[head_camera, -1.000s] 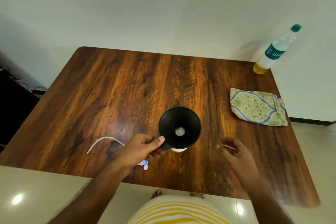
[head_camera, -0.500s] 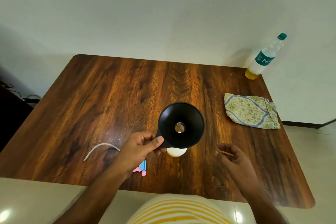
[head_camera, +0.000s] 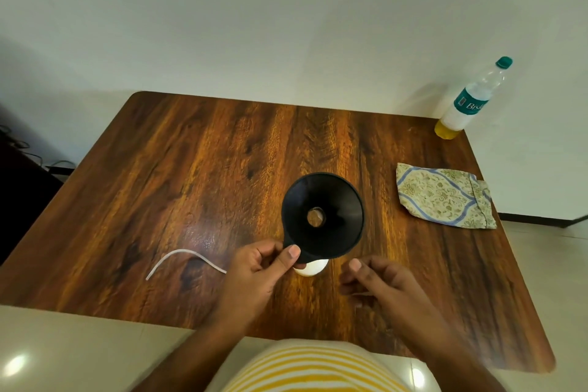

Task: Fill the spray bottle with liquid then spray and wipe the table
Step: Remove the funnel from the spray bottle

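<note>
A black funnel (head_camera: 334,200) is lifted and tilted over the wooden table (head_camera: 191,175); I see the table grain through its spout hole. My left hand (head_camera: 257,274) pinches the funnel's tab at the rim. Just below the funnel a small white bottle (head_camera: 310,268) shows only as a rounded white edge. My right hand (head_camera: 378,280) hovers to the right of the white bottle with fingers loosely curled, holding nothing that I can make out. A thin white tube (head_camera: 184,259) lies on the table left of my left hand.
A folded patterned cloth (head_camera: 442,199) lies at the right side of the table. A clear plastic bottle (head_camera: 467,105) with a teal cap and a little yellow liquid stands at the far right corner by the wall. Cables lie on the floor at left.
The funnel has come up off the white bottle and tilted away from me. My right hand moved left toward the white bottle. The pink and blue piece near my left hand is now hidden.
</note>
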{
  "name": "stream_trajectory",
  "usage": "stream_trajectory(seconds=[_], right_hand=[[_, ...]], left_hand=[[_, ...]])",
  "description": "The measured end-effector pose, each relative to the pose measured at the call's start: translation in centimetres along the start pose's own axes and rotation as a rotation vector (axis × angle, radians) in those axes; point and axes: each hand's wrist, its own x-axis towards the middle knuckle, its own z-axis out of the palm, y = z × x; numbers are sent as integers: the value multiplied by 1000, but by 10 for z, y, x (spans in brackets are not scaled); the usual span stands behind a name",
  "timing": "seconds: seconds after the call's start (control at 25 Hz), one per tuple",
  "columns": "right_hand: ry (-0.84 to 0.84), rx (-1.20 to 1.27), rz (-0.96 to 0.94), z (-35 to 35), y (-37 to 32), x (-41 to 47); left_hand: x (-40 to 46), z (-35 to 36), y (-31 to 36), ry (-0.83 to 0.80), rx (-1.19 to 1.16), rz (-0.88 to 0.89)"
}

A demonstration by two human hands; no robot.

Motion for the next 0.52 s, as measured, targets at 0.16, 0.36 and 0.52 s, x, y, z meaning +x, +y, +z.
stream_trajectory(seconds=[0.16, 0.36, 0.52], right_hand=[[-24, 172, 63, 18, -10, 1], [26, 356, 102, 29, -16, 4], [96, 294, 51, 16, -23, 9]], left_hand=[[-1, 15, -7, 26, 20, 46], [4, 28, -10, -60, 107, 115], [11, 34, -12, -91, 167, 97]])
